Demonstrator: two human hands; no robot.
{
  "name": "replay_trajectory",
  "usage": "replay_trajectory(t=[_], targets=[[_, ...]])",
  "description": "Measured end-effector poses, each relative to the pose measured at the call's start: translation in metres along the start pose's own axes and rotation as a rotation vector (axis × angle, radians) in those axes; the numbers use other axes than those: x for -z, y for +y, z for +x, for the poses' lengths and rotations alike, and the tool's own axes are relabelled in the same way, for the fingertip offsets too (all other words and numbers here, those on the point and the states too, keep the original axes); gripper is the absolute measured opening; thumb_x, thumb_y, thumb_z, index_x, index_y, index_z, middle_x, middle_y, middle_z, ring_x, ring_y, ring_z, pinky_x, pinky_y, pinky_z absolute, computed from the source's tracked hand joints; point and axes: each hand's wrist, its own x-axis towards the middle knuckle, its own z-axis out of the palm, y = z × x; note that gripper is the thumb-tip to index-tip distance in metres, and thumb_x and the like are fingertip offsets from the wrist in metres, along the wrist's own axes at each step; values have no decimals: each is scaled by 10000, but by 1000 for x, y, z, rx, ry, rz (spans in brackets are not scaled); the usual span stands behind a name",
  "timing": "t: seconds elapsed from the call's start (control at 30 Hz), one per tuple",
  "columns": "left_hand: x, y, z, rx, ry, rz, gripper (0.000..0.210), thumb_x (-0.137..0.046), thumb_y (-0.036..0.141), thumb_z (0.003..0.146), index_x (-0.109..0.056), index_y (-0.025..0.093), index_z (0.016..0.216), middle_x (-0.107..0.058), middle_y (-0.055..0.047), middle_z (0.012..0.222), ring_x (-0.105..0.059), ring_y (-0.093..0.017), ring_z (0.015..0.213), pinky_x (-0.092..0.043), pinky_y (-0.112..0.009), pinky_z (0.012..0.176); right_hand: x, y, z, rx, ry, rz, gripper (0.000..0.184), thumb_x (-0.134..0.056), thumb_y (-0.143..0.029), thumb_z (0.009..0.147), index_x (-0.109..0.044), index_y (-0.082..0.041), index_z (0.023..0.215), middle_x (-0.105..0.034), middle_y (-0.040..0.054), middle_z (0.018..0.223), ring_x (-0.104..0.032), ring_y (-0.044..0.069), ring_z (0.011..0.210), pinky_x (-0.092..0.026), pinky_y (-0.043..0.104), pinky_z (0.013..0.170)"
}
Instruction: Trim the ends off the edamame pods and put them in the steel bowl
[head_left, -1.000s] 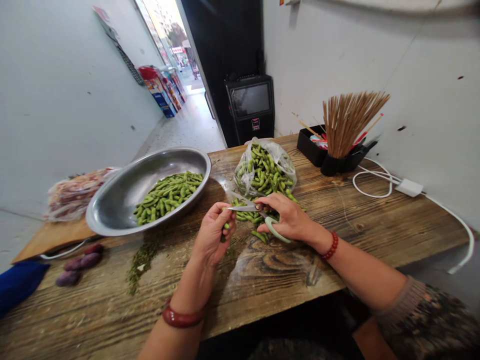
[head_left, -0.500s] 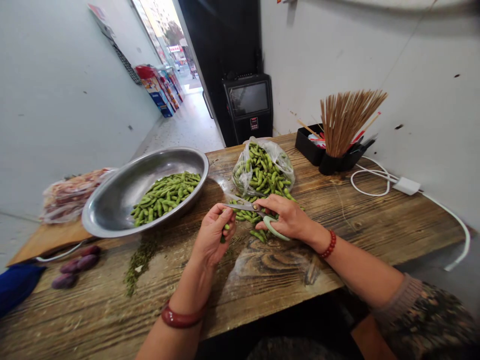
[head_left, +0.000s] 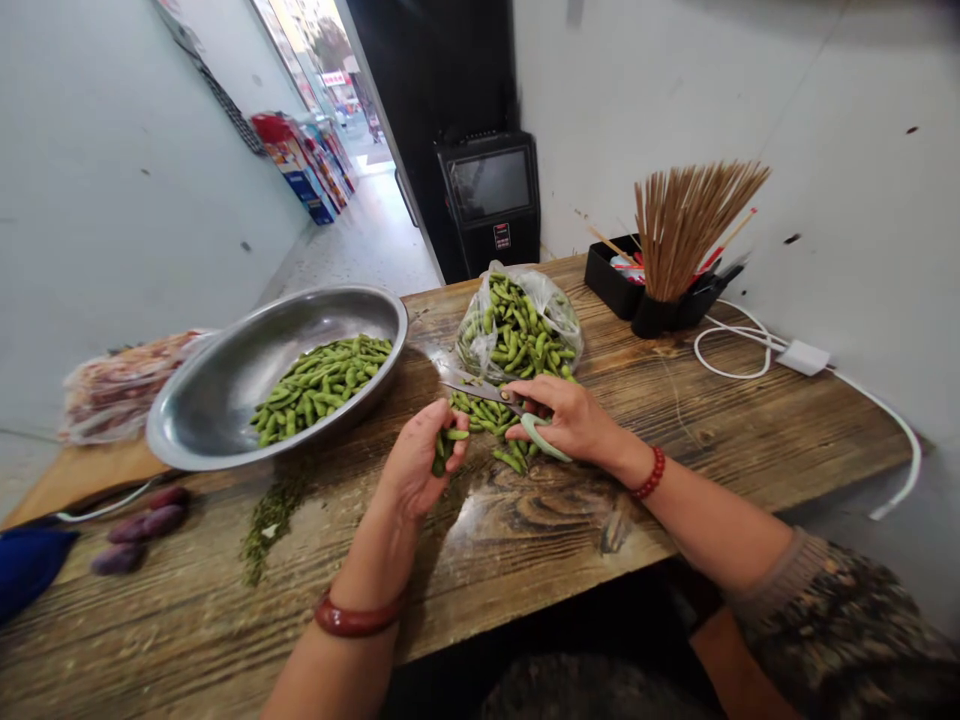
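Note:
My left hand is closed around a few green edamame pods, their ends poking out between thumb and fingers. In my right hand is a pair of scissors with pale green handles, its blades pointing left just above my left hand. Loose pods lie on the table beneath the blades. Behind them a clear plastic bag spills more pods toward my hands. To the left, a wide steel basin holds a heap of pods.
Small green trimmings lie before the basin. Farther left are purple oblong vegetables, a blue cloth-like item and a bagged pinkish food on a board. Skewers stand in a black holder at the right, near a white cable.
The scissor blades have come away from my left fingers, leaving a gap. My left hand has turned slightly, showing more of the pods. The whole view has shifted a little.

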Motion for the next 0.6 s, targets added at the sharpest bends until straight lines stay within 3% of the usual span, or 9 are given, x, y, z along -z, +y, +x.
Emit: replay_trajectory(t=[0.1, 0.23, 0.43, 0.6], targets=[[-2, -10, 1, -36, -68, 311, 223, -710, 343, 732, -572, 168, 713, -528, 43, 591, -381, -50, 400, -264, -152, 351, 0, 0, 0, 5, -4, -1, 489, -726, -429, 766, -601, -202, 1181, -619, 27, 827, -568, 148, 712, -480, 278, 686], [-2, -22, 4, -281, -153, 753, 80, -741, 198, 645, -699, 202, 714, -655, -13, 672, -572, -153, 626, -447, -224, 571, 0, -1, 0, -4, 2, 2, 462, -722, -405, 773, -607, -200, 1172, -626, 31, 852, -576, 149, 728, -490, 284, 716], [-2, -28, 3, -396, -218, 865, 142, -759, 157, 600, -714, 253, 694, -684, -35, 693, -622, -214, 689, -468, -276, 649, 0, -2, 0, 3, -11, -6, 449, -715, -385, 782, -609, -209, 1182, -619, 24, 850, -574, 143, 723, -489, 284, 725], [-2, -18, 3, -474, -142, 937, 40, -714, 199, 699, -690, 215, 671, -662, -38, 682, -587, -182, 670, -445, -262, 651, -2, 0, 1, -6, 1, 52, 470, -726, -397, 769, -608, -201, 1179, -620, 27, 846, -574, 144, 713, -488, 282, 696]])
